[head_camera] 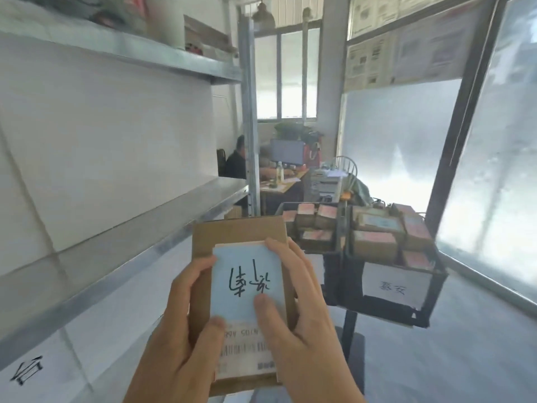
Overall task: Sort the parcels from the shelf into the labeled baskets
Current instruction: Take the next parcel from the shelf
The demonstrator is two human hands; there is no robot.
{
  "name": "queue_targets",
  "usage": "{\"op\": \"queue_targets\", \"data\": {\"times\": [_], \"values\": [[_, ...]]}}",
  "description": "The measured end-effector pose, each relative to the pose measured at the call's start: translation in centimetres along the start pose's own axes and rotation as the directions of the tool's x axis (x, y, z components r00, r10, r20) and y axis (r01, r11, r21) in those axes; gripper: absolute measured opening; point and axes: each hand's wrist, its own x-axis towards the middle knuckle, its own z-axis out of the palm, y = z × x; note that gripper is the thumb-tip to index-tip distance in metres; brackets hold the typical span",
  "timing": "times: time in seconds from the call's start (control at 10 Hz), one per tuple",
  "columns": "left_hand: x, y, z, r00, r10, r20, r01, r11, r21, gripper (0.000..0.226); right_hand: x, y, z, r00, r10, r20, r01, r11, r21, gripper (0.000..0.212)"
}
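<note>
Far baskets [430, 274] blurred, label illegible; left hand [180, 324] and right hand [293, 303] both grip flat cardboard parcel [241, 237].

We cannot see the near edge of the cardboard parcel [241, 289]: the left hand [180, 338] and right hand [302, 324] cover its lower corners, and both forearms run off the bottom edge. The printed code beneath the blue label [247, 283] is partly hidden by the thumbs, so we read only fragments. The paper label [392, 283] on the near right basket [436, 289] is too blurred to read. Things on the upper shelf [122, 50] at far left are smeared and cut by the top edge. The person [236, 161] at the far counter [282, 184] sits half behind the shelf post [250, 117]. Posters [369, 62] at far right are illegible.
</note>
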Motion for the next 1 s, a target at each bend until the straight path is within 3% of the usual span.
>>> {"op": "queue_targets", "data": {"times": [0.1,0.2,0.3,0.5,0.8,1.0], "values": [[3.2,2.0,4.5,0.997,-0.049,0.056,0.049,0.999,-0.003,0.058,1.8,1.8,-4.1,0.997,0.018,-0.073,-0.02,0.999,-0.025,0.06],[6.6,1.7,8.5,0.993,-0.046,0.113,0.052,0.997,-0.056,0.07,4.4,4.7,-8.4,0.993,0.045,-0.105,-0.053,0.996,-0.073,0.059],[10.6,2.0,13.7,0.989,-0.039,0.143,0.052,0.994,-0.091,0.064,7.7,8.1,-12.9,0.991,0.051,-0.127,-0.068,0.989,-0.131,0.057],[18.3,2.6,21.0,0.982,-0.109,0.156,0.124,0.988,-0.087,0.055,14.6,13.3,-19.9,0.987,0.13,-0.097,-0.147,0.969,-0.197,0.049],[28.7,-3.3,25.4,0.986,-0.107,0.124,0.124,0.984,-0.131,0.047,24.5,21.0,-21.9,0.97,0.238,-0.043,-0.242,0.945,-0.219,0.044],[37.9,-8.5,26.8,0.977,-0.134,0.166,0.139,0.99,-0.019,0.051,33.1,28.0,-20.4,0.953,0.297,-0.059,-0.299,0.893,-0.335,0.058]]}}
